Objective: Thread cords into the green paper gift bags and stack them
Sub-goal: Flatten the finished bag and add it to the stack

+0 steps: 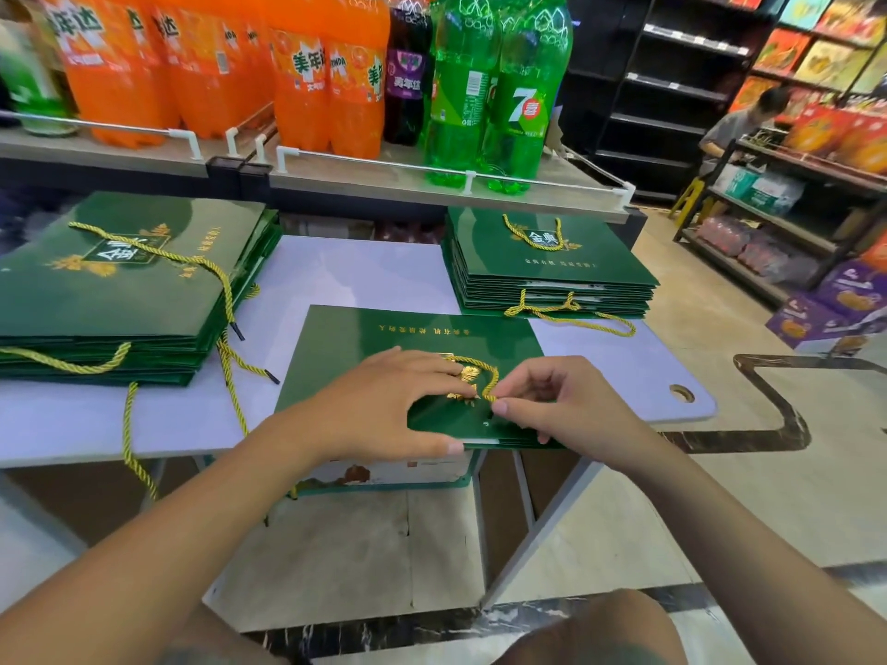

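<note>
One green bag lies flat at the near edge of the white table. The left hand rests on it, fingers stretched out and pressing down. The right hand pinches the gold cord between thumb and forefinger, just beside a hole near the bag's rim (the cord arcs over to the left fingertips). Corded bags are piled in a left stack and a far right stack.

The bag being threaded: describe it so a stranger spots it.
On the white table sit a left stack and a right stack of green bags. Between them, nearest, one bag lies alone. Only it has the left hand on it and the right hand pinching its gold cord.
</note>
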### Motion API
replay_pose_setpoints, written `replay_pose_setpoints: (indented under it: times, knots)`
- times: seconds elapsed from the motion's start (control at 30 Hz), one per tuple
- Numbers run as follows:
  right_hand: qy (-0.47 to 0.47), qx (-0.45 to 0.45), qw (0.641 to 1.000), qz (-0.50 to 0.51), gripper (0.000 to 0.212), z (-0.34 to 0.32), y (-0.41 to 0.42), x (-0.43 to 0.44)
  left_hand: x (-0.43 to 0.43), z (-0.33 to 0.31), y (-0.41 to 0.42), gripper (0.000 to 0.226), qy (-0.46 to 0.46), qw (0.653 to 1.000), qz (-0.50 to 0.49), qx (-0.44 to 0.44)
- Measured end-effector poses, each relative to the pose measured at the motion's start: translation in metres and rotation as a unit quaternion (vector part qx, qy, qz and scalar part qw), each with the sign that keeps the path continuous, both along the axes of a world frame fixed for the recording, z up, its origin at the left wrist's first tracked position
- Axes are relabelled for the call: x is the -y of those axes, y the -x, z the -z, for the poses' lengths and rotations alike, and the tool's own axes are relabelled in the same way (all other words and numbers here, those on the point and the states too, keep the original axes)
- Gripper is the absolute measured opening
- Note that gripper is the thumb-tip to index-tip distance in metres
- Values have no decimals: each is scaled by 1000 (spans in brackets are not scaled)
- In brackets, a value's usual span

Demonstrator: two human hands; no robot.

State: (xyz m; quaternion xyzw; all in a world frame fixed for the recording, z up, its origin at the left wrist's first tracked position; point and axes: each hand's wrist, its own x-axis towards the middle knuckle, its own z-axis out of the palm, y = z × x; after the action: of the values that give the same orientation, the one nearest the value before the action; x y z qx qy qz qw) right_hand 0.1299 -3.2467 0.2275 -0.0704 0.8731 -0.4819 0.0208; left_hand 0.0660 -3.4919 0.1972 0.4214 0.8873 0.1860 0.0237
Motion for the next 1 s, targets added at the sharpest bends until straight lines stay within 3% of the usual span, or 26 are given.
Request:
replay_pose_setpoints:
  times: [0.3, 0.5, 0.63, 0.7, 0.8, 0.87, 0.93, 1.0]
  knots:
    - [-49, -7, 999, -1, 5, -1, 4, 4, 1, 1, -2, 56, -29, 999, -7, 22]
    - [-212, -126, 969, -22, 7, -13, 0, 6, 3, 0, -2, 44, -69, 997, -18, 38]
    - [-350, -165, 922, -28, 31, -22, -9, 10, 3, 0, -2, 38, -87, 995, -29, 46]
    - [-330, -206, 921, 4, 38, -22, -18, 12, 4, 0, -2, 37, -92, 994, -33, 47]
    - [-237, -308, 913, 124, 13, -19, -39, 19, 3, -2, -3, 36, -118, 990, -46, 56]
    - [-197, -241, 935, 169, 24, -15, -49, 25, 1, -2, -5, 36, -132, 988, -51, 56]
    - [-180, -96, 966, 158, 21, -10, -52, 35, -2, -1, -7, 39, -135, 988, -49, 50]
    - [-137, -24, 978, 158, 16, -6, -47, 45, -4, 0, -9, 44, -131, 989, -49, 49]
